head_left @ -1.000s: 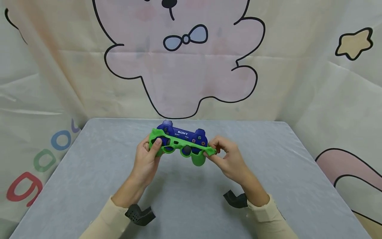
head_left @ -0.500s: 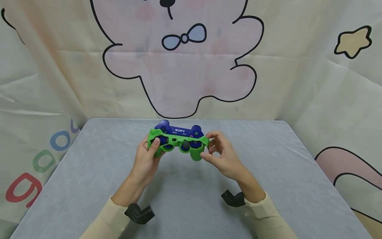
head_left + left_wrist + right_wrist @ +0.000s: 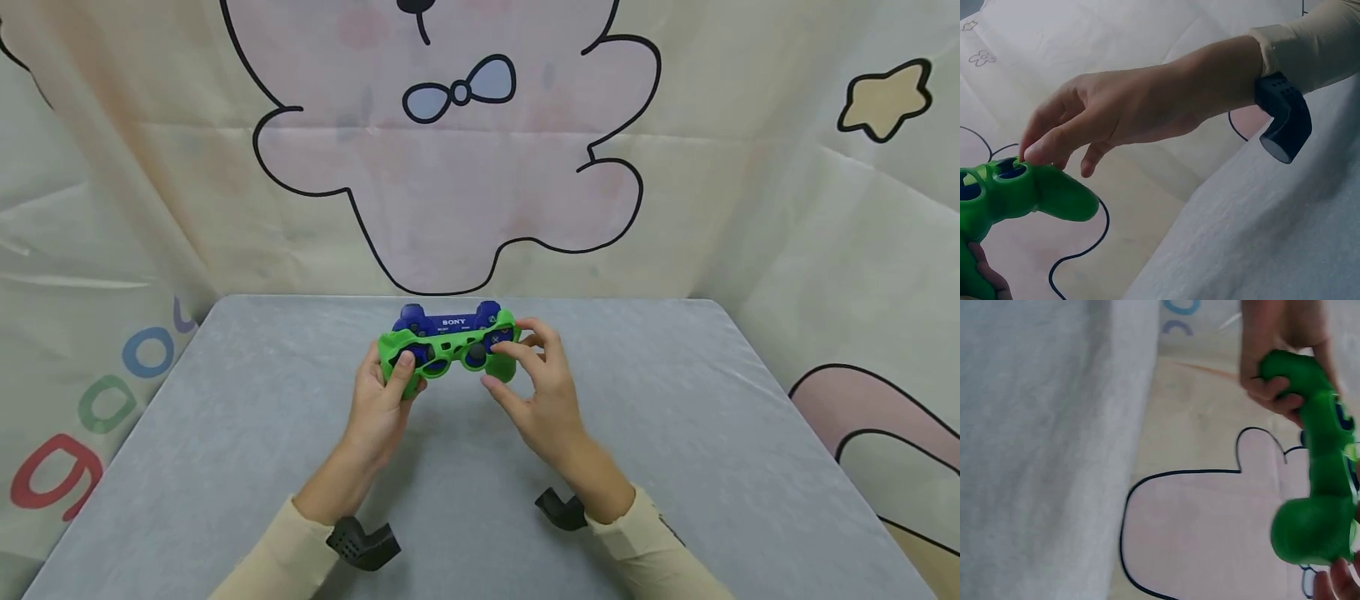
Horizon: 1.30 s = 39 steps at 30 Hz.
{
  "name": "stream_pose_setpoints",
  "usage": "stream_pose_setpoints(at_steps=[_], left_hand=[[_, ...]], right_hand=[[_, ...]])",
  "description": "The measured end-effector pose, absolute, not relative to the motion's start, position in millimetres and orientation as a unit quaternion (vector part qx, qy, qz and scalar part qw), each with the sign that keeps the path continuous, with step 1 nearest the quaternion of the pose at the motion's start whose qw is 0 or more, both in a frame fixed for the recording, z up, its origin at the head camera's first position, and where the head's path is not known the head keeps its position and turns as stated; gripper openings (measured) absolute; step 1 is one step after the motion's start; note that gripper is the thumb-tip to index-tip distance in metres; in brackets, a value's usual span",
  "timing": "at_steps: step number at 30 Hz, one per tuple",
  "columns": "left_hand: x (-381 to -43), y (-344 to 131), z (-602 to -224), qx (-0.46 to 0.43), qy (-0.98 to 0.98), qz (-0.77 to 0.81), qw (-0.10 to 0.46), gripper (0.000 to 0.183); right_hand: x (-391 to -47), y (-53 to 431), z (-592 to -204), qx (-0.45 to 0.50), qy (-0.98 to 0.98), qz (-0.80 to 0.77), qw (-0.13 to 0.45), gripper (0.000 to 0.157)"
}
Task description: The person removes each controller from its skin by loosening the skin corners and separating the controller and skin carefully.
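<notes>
A blue Sony game controller is held up over the table, partly wrapped in a green rubbery cover. My left hand grips its left handle, thumb on the front and fingertips curling round behind. My right hand has its fingers bent round the right end of the cover. One fingertip lies by the round buttons, others at the outer edge, and the thumb sits low beside the right handle. In the left wrist view, those fingertips touch the green cover close to a thumbstick opening. The right wrist view shows the covered underside.
A grey cloth-covered table lies under both hands. Behind it hangs a cream curtain with cartoon drawings. Black brackets are strapped at both wrists, over light sleeves.
The cover's right corner, earlier pulled outward in my right fingers, now lies round the controller's right end. My right hand has shifted left and slightly up, its fingertips onto the front.
</notes>
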State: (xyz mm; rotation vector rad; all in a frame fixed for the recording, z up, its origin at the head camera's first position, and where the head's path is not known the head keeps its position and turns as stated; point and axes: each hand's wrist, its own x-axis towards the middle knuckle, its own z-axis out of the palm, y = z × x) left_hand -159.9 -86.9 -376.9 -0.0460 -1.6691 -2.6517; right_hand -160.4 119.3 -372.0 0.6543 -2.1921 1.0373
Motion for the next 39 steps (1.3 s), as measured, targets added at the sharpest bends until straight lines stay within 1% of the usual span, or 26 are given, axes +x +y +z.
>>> stream_pose_setpoints(at_steps=[6, 8, 11, 16, 22, 27, 29, 35, 39], left_hand=[[-157.5, -82.4, -382.8, -0.024, -0.542, -0.840, 0.002, 0.020], [-157.4, -82.2, -383.9, -0.026, -0.547, -0.836, 0.003, 0.019], [-157.5, -83.1, -384.8, -0.032, -0.557, -0.830, 0.000, 0.017], [-157.6, -86.4, -386.0, -0.061, -0.590, -0.805, -0.007, 0.014], [-158.5, -88.0, -389.4, -0.093, -0.642, -0.761, 0.011, 0.015], [-157.9, -86.0, -390.8, -0.112, -0.676, -0.728, 0.030, 0.019], [-157.3, -84.7, -390.7, -0.125, -0.693, -0.709, 0.043, 0.022], [-155.2, -81.8, -387.2, -0.152, -0.744, -0.648, 0.056, 0.027], [-154.9, -79.6, -386.3, -0.146, -0.773, -0.613, 0.067, 0.028]], right_hand=[[-163.1, 113.0, -379.5, 0.216, -0.808, 0.416, 0.357, 0.014], [-163.6, 112.0, -379.8, 0.206, -0.808, 0.421, 0.356, 0.010], [-164.8, 111.8, -378.8, 0.192, -0.815, 0.435, 0.330, 0.006], [-167.3, 113.1, -377.3, 0.179, -0.809, 0.486, 0.277, 0.006], [-168.5, 114.0, -377.4, 0.160, -0.790, 0.533, 0.255, 0.005], [-167.9, 116.0, -377.3, 0.140, -0.770, 0.581, 0.223, 0.009], [-168.3, 116.7, -379.2, 0.142, -0.778, 0.568, 0.227, 0.011], [-169.6, 117.5, -384.1, 0.164, -0.794, 0.504, 0.299, 0.008], [-168.8, 119.4, -384.0, 0.172, -0.789, 0.515, 0.288, 0.006]])
